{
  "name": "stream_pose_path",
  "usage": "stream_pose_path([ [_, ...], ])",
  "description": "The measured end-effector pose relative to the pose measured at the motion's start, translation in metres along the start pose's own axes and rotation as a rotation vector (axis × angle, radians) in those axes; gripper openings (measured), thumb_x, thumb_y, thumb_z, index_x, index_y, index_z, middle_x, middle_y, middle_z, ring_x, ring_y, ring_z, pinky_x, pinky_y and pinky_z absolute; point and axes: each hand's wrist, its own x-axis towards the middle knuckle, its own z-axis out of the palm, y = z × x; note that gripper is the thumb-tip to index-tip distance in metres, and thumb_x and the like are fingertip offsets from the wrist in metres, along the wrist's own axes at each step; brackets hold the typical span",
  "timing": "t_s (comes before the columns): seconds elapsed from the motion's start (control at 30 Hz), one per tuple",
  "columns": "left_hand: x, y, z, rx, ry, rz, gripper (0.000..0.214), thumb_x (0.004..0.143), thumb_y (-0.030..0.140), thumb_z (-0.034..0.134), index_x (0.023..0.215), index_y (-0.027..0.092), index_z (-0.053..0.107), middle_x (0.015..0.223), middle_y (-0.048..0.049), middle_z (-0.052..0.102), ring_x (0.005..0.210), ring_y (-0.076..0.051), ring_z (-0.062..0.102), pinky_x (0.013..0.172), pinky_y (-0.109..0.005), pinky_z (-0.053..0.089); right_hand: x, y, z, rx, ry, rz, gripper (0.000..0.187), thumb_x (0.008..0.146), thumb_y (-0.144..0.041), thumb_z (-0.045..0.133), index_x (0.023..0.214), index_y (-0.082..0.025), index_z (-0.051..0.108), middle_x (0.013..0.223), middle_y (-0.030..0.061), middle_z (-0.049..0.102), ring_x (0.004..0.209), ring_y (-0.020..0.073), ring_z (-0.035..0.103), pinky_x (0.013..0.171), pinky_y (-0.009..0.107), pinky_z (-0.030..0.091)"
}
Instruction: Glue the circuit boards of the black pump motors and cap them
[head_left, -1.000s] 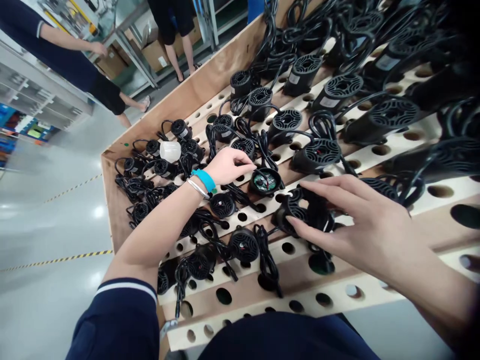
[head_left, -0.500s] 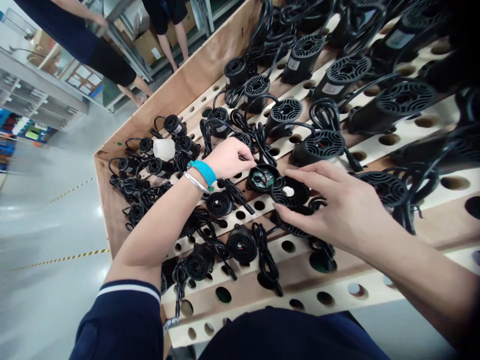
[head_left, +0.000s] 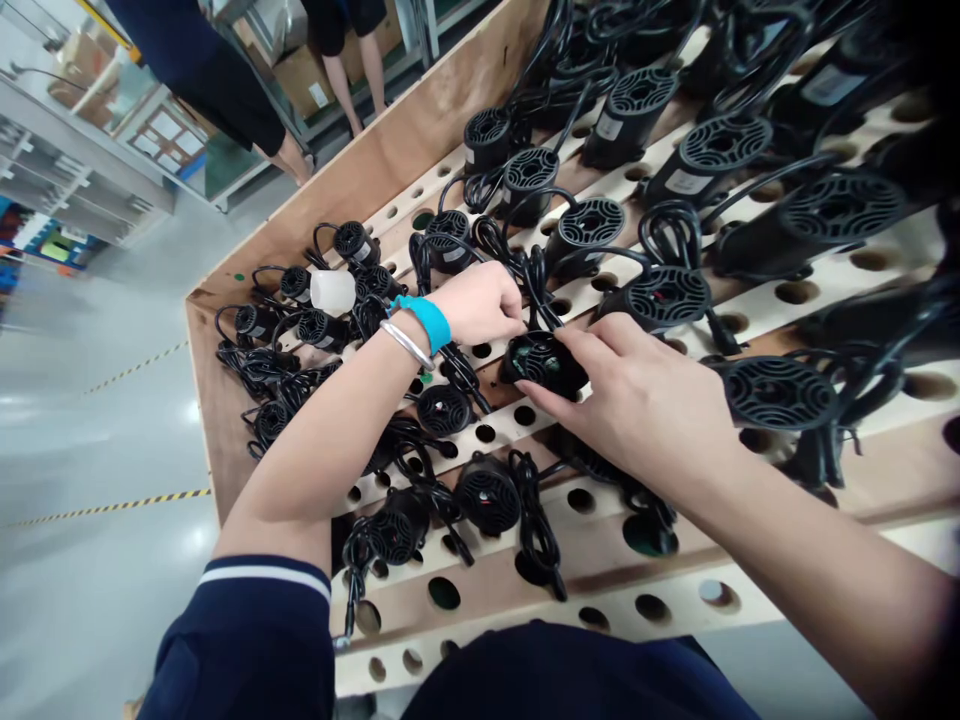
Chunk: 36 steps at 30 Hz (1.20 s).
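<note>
My right hand (head_left: 637, 390) grips a black vented cap (head_left: 564, 372) by its edges, thumb on the near side and fingers on the far side. The cap is tilted over the open top of a black cylindrical housing (head_left: 516, 372), where a bit of green circuit board shows. Just left of the housing, my left hand (head_left: 484, 305) is closed with its fingers curled down at the rim. What its fingertips pinch is hidden. Black cables (head_left: 541, 285) run right beyond the two hands.
A wooden crate (head_left: 300, 220) with perforated slats (head_left: 540, 495) holds many black cylindrical units (head_left: 489, 492) with coiled cables. A white cup-like piece (head_left: 332, 291) stands among those at the left. Two people (head_left: 202, 80) stand beyond the crate's far wall.
My right hand has moved left, bringing the cap over the housing, so most of the green board is now covered. My left hand stays beside the rim, its fingers more curled.
</note>
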Motion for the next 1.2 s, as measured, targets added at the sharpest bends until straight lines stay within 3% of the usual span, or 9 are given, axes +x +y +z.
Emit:
stream_pose_path([
  [0.17, 0.004, 0.002, -0.001, 0.052, -0.042, -0.008, 0.011, 0.074, 0.011, 0.066, 0.069, 0.008, 0.075, 0.059, -0.0019, 0.065, 0.06, -0.013, 0.057, 0.069, -0.028, 0.049, 0.005, -0.003, 0.006, -0.015, -0.007, -0.007, 0.045, 0.086, -0.054, 0.054, 0.101, -0.013, 0.063, 0.091, 0.0092, 0.059, 0.072, 0.0193, 0.055, 0.053, 0.029, 0.036],
  [0.4, 0.007, 0.006, -0.004, 0.089, -0.08, -0.019, 0.01, 0.073, 0.011, 0.067, 0.068, 0.013, 0.076, 0.066, -0.0033, 0.07, 0.064, -0.015, 0.062, 0.067, -0.027, 0.048, -0.002, -0.001, 0.006, -0.004, 0.077, -0.086, 0.045, 0.086, -0.049, 0.057, 0.107, -0.01, 0.062, 0.093, 0.0105, 0.061, 0.079, 0.0225, 0.059, 0.06, 0.032, 0.044],
  [0.6, 0.007, 0.013, -0.008, 0.106, -0.116, -0.06, 0.012, 0.073, 0.007, 0.065, 0.07, 0.01, 0.076, 0.068, -0.0056, 0.071, 0.065, -0.015, 0.062, 0.069, -0.027, 0.049, -0.014, 0.005, 0.004, 0.101, 0.112, -0.075, 0.044, 0.086, -0.044, 0.059, 0.114, -0.01, 0.06, 0.094, 0.0089, 0.062, 0.08, 0.0214, 0.061, 0.067, 0.032, 0.049],
  [0.77, 0.008, 0.017, -0.011, 0.155, -0.158, -0.079, 0.014, 0.074, 0.008, 0.064, 0.078, 0.008, 0.078, 0.075, -0.0071, 0.073, 0.07, -0.016, 0.063, 0.072, -0.027, 0.049, -0.006, 0.003, 0.01, 0.084, 0.136, -0.069, 0.046, 0.086, -0.045, 0.058, 0.113, -0.009, 0.061, 0.096, 0.0087, 0.062, 0.079, 0.021, 0.061, 0.064, 0.03, 0.048],
  [1.0, 0.008, 0.015, -0.012, 0.162, -0.177, -0.065, 0.018, 0.075, 0.014, 0.062, 0.082, 0.01, 0.079, 0.076, -0.0067, 0.074, 0.073, -0.018, 0.065, 0.072, -0.027, 0.049, 0.008, -0.001, 0.009, -0.027, 0.081, -0.078, 0.045, 0.085, -0.047, 0.059, 0.108, -0.008, 0.063, 0.089, 0.0085, 0.059, 0.076, 0.0224, 0.058, 0.065, 0.033, 0.044],
  [1.2, 0.007, 0.017, -0.013, 0.129, -0.166, -0.083, 0.018, 0.072, 0.012, 0.062, 0.079, 0.011, 0.079, 0.074, -0.007, 0.073, 0.07, -0.019, 0.064, 0.071, -0.029, 0.048, 0.013, -0.005, 0.006, -0.116, -0.063, -0.048, 0.042, 0.081, -0.048, 0.065, 0.102, -0.011, 0.064, 0.088, 0.0082, 0.058, 0.081, 0.0253, 0.059, 0.068, 0.036, 0.04],
])
